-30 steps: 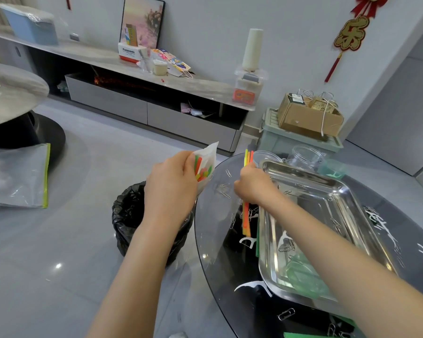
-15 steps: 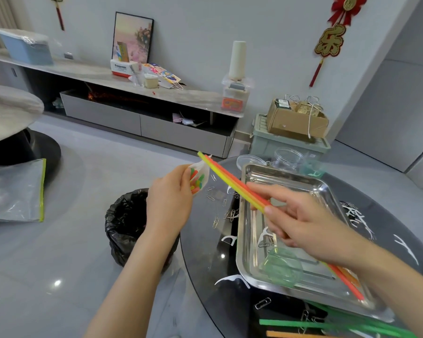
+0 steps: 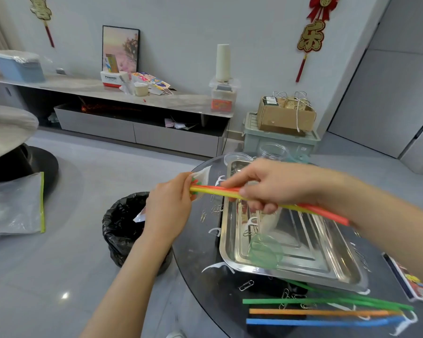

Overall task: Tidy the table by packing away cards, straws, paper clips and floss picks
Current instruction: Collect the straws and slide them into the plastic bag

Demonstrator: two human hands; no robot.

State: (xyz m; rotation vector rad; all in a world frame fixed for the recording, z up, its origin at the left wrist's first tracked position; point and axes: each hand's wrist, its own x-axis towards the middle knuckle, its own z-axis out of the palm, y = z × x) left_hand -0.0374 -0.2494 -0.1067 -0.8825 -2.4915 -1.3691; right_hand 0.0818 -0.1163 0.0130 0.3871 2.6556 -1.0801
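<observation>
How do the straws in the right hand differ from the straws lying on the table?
Colour: the held straws are red and yellow; the table straws are green, orange and blue. Pose: the held straws are in the air, gripped by the right hand, tips at the bag in the left hand; the table straws lie flat on the table. Both are long, thin and straight.

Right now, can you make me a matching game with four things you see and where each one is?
Things:
1. red and yellow straws
2. blue straw
3. black bin
4. cardboard box

Places:
A. on the floor
B. on the pale green crate
C. in the right hand
D. on the dark table

Pairs: 1-C, 2-D, 3-A, 4-B.
</observation>
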